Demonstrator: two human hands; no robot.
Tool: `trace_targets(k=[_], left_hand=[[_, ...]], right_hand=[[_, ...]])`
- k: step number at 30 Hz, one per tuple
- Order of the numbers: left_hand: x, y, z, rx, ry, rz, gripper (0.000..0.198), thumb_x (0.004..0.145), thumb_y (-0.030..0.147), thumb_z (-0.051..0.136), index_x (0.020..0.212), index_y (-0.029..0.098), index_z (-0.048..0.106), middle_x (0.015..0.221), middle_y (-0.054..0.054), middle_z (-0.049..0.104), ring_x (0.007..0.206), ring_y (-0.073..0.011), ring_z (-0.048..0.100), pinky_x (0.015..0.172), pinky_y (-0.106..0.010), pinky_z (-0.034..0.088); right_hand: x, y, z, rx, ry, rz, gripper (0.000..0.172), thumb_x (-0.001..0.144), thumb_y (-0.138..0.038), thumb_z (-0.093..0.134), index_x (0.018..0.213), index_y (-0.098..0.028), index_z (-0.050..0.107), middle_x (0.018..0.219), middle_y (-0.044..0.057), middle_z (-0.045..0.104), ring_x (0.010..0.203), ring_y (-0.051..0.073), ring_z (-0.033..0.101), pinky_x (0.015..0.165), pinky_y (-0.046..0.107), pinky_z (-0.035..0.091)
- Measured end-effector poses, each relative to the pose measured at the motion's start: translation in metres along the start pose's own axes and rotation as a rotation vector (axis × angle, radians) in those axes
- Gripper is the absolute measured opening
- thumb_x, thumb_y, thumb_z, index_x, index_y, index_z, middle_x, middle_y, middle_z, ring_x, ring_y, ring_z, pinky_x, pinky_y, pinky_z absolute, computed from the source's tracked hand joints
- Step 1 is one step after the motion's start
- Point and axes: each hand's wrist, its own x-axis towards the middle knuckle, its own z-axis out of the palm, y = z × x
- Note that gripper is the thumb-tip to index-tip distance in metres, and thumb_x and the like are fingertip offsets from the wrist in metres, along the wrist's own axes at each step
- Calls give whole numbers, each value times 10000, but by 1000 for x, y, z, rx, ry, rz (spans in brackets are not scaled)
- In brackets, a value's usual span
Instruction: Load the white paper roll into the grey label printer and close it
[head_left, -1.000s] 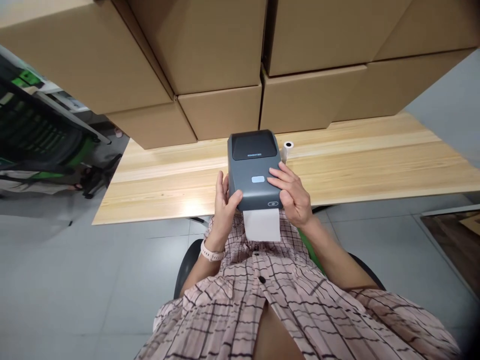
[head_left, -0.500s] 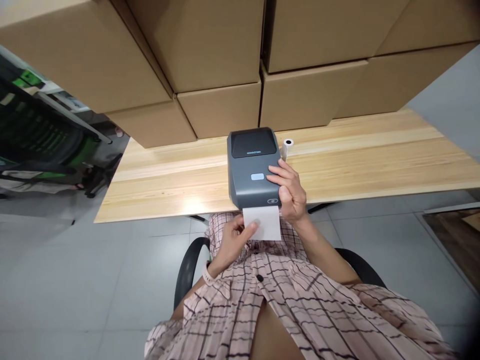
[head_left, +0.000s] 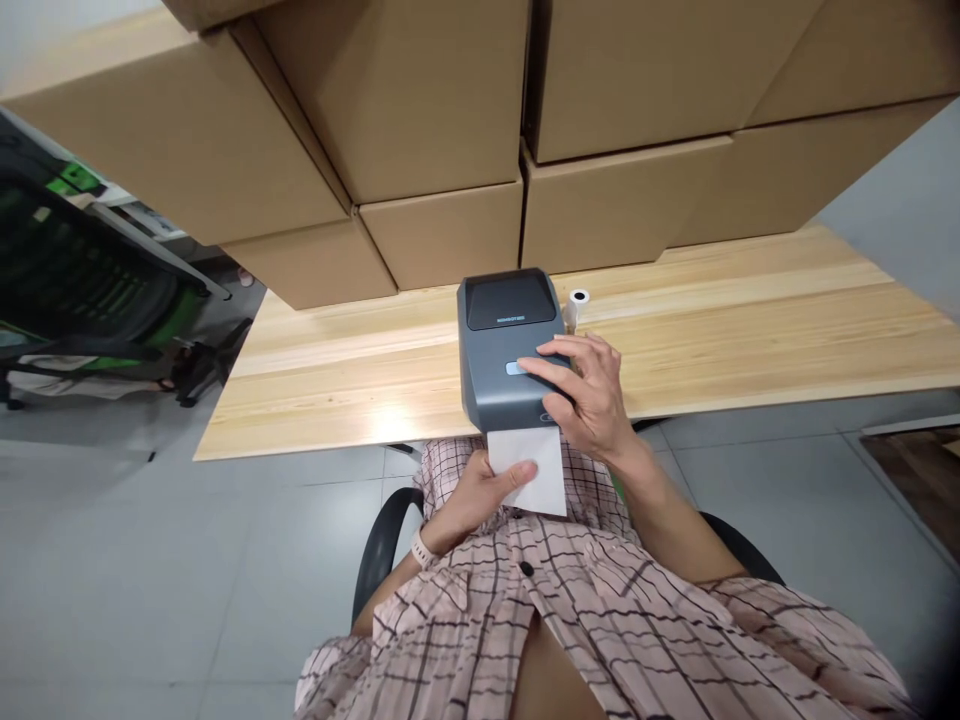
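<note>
Left hand (head_left: 476, 495) clamps the white paper (head_left: 546, 480) at the printer's (head_left: 489, 350) front, fingers hidden beneath. Right hand (head_left: 596, 400), fingers apart, partly covers the printer at the table's (head_left: 345, 375) edge; fingertip contact with the blue button (head_left: 512, 369) is indeterminable.

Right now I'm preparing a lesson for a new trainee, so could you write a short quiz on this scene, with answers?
1. Multiple choice: the left hand has its thumb on which thing?
a) a pen
b) the white paper
c) a pair of scissors

2. True or false: as the person sees it, the white roll is to the right of the printer.

3. Short answer: what is stacked at the back of the wooden table?

Key: 1. b; 2. true; 3. cardboard boxes
</note>
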Motion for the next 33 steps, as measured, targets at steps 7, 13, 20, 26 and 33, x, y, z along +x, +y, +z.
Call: trace_targets(k=[7,13,20,26,33], left_hand=[[1,4,-15,55,-58,19,455,832,621,795,918,174,812,898,-68,795,797,-209,692,797,-356,555],[0,8,-44,221,423,414,566,950,624,655,601,178,652,617,-9,635,622,-133,576,647,-268,485],[19,4,-35,331,361,637,663,1069,533,488,1684,366,306,1801,-18,249,1680,-276,221,1387,-474,197],[29,-6,-24,283,382,671,662,1081,536,442,1695,370,260,1814,13,183,1697,-271,118,1404,-457,119],[34,-8,-27,326,439,750,650,1086,577,359,1686,331,305,1800,6,238,1698,-265,115,1399,-481,103]], right_hand=[[19,-10,-11,-181,-93,-133,271,1078,-430,523,1122,-324,768,1366,1,737,1423,301,544,1292,596,205],[10,-2,0,77,-31,-113,236,1069,-397,537,1165,-283,720,1464,32,699,1494,299,528,1292,623,277],[-42,14,20,412,222,275,558,1108,-519,325,1614,-341,480,1665,35,506,1586,301,417,1297,606,362],[-49,12,24,353,147,283,610,1106,-582,285,1672,-371,378,1697,4,460,1599,314,397,1335,649,267],[-34,-27,10,382,66,105,623,1106,-619,200,1639,-389,428,1646,-5,533,1583,281,428,1361,622,176]])
